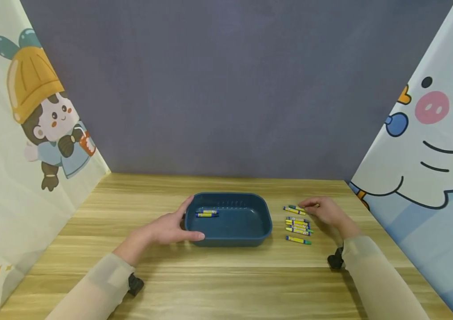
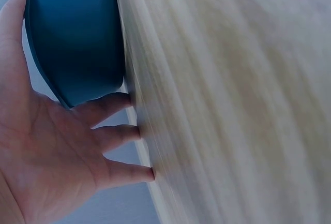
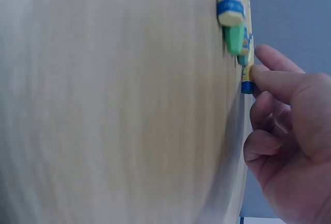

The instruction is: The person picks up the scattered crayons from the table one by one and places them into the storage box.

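A dark blue rectangular tray (image 1: 230, 242) stands mid-table, with two yellow-wrapped crayons (image 1: 207, 215) lying in its left part. My left hand (image 1: 170, 226) spans the tray's left end, thumb over the front rim. In the left wrist view its fingers (image 2: 121, 133) are straight, their tips down at the tabletop beside the tray's wall. To the right of the tray, my right hand (image 1: 324, 211) pinches a crayon (image 1: 296, 207) by its blue end between thumb and forefinger, the other fingers curled. Another crayon (image 1: 294, 211) lies alongside it.
Several more crayons (image 1: 298, 226) lie in a loose column right of the tray, and a green-tipped crayon (image 1: 298, 240) is nearest the front. A grey panel (image 1: 226, 89) rises behind the wooden table (image 1: 226, 289); cartoon-printed sheets flank it.
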### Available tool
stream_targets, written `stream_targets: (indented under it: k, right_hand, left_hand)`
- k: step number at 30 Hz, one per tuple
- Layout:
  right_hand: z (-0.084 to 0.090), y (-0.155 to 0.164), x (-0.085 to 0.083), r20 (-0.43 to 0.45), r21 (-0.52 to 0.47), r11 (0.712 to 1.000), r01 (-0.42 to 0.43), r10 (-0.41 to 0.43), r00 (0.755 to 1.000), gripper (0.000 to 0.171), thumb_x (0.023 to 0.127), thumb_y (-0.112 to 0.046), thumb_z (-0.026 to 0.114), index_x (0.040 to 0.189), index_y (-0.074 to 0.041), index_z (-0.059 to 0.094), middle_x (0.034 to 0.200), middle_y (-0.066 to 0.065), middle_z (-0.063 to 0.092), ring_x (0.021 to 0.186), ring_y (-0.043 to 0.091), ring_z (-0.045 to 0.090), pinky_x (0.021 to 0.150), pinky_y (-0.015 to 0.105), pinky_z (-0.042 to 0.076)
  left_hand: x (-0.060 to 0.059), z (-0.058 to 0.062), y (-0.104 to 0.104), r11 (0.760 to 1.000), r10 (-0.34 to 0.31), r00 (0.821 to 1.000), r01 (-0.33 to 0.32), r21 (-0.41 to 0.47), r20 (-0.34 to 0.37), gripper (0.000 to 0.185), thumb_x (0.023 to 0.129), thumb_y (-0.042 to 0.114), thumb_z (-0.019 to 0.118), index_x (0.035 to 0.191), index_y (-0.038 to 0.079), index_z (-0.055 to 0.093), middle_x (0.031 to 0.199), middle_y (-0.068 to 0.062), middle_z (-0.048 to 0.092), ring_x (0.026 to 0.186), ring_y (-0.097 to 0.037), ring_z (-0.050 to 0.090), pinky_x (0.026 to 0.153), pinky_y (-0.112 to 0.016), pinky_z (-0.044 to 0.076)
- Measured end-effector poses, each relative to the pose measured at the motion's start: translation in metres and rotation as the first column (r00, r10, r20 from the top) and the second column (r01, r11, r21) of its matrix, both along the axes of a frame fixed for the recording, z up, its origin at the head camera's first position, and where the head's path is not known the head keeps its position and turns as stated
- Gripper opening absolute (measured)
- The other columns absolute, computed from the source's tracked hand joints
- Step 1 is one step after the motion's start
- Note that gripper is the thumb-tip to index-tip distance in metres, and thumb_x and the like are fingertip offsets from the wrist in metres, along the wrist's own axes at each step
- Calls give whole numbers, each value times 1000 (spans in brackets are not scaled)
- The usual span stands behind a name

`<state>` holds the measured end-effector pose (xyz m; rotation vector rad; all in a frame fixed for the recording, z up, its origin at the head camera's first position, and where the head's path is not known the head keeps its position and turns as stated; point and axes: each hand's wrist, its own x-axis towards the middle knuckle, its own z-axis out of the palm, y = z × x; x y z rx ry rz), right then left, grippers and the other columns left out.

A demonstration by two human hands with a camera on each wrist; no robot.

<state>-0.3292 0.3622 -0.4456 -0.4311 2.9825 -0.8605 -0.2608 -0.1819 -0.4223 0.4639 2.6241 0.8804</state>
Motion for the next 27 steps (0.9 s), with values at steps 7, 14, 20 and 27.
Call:
stream_targets:
  k: [7,14,20,27]
  right_hand:
    - [3,4,2,37,28,999,15,-17,999,27,111,-17,67,134,-11,80,140,22,73,126,46,67,102,63,55]
    - [5,1,5,34,37,999,33,-34,999,28,110,-19,67,135,-11,79,138,23,73,117,40,71,96,58,58]
    - [19,-18,5,-18,-2,1000,26,-26,1000,30,113,-24,65,138,-13,78,143,23,71,110,32,70,84,45,57]
    - [50,-63,8,1,-87,996,-28,28,1000,31,113,-26,65,140,-16,76,138,20,71,81,28,64,64,36,49]
  left_hand:
    - [1,0,1,1000,4,1000,-4,1,1,135,85,80,79,177,38,-11,162,-28,54,130,-36,67,112,-61,51]
    - [1,1,1,1000,1,1000,-1,12,10,135,85,79,79,177,37,-11,160,-26,57,135,-37,65,114,-61,50]
    - [0,1,1,1000,3,1000,-3,14,14,137,85,78,80,178,32,-9,154,-24,63,126,-30,67,111,-58,51]
    - [-2,0,0,1000,7,1000,-7,6,9,137,84,79,80,178,33,-9,156,-26,60,119,-30,68,111,-58,51]
